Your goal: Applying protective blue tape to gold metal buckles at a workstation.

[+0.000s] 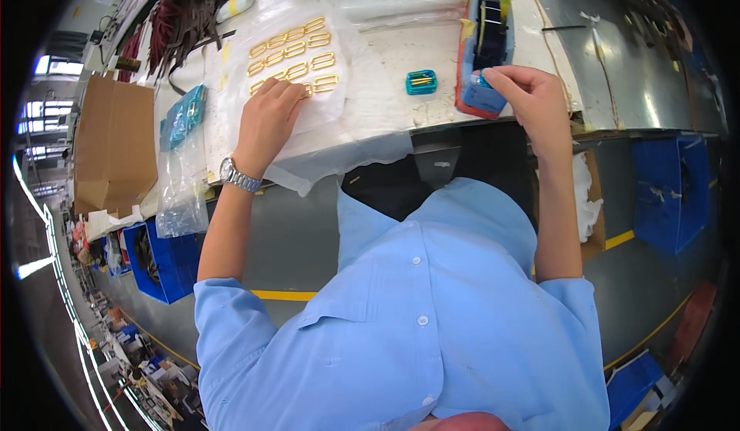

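My left hand (268, 115) lies flat on a clear plastic sheet (351, 115), its fingertips on the nearest of several gold rectangular buckles (293, 52) laid out in rows. My right hand (532, 96) pinches something small at the front end of a blue and red tape dispenser (487, 42); what the fingers hold is too small to make out, possibly a tape end. A small teal tray (422, 82) with a few gold pieces sits between the hands.
Clear bags with teal pieces (182, 127) lie at the left, beside a cardboard box (116, 146). Dark straps (185, 11) pile at the back left. Blue bins (166, 265) stand on the floor, more blue bins (671, 192) under the bench at right.
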Available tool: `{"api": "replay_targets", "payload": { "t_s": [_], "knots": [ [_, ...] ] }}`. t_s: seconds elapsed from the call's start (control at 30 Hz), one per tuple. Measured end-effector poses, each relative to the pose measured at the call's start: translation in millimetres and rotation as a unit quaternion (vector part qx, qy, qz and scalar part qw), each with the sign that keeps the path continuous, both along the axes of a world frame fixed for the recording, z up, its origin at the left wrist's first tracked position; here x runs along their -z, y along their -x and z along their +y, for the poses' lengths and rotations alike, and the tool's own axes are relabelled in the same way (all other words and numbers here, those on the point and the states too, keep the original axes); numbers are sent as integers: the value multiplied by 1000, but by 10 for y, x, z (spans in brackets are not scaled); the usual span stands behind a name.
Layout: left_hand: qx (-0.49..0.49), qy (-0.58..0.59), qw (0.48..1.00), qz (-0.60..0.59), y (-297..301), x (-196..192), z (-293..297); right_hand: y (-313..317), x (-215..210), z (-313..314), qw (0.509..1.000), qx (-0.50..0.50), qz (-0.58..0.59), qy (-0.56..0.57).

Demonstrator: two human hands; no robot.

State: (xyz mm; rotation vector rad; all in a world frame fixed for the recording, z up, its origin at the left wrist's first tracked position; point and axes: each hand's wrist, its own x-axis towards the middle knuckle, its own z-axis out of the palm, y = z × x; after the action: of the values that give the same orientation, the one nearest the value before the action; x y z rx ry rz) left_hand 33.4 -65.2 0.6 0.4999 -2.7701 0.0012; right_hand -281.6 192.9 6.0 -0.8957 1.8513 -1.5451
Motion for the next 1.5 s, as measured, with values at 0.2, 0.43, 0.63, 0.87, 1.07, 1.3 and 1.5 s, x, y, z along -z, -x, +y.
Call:
{"api": "replay_targets", "payload": {
  "t_s": [0.2,0.43,0.63,0.87,1.07,1.3,1.5],
  "knots": [
    [-18,-50,998,-20,-16,53,-211,9,-4,-13,996,1,-75,51],
    [-100,-512,817,247,50,-222,-40,-381,-160,355,983,-8,-162,81],
    [-44,-726,624,284,455,-204,805,-801,171,598,968,-1,-238,83],
    [-5,-777,594,206,933,-253,1454,-795,876,548,960,17,-253,123],
    [-28,-758,629,170,960,-274,1564,-871,665,636,963,-11,-245,110],
    [-46,-736,656,159,1030,-318,1669,-947,492,707,947,-50,-284,140],
    [-39,-731,667,139,1071,-351,1728,-991,456,756,944,-44,-298,137]
  ]
}}
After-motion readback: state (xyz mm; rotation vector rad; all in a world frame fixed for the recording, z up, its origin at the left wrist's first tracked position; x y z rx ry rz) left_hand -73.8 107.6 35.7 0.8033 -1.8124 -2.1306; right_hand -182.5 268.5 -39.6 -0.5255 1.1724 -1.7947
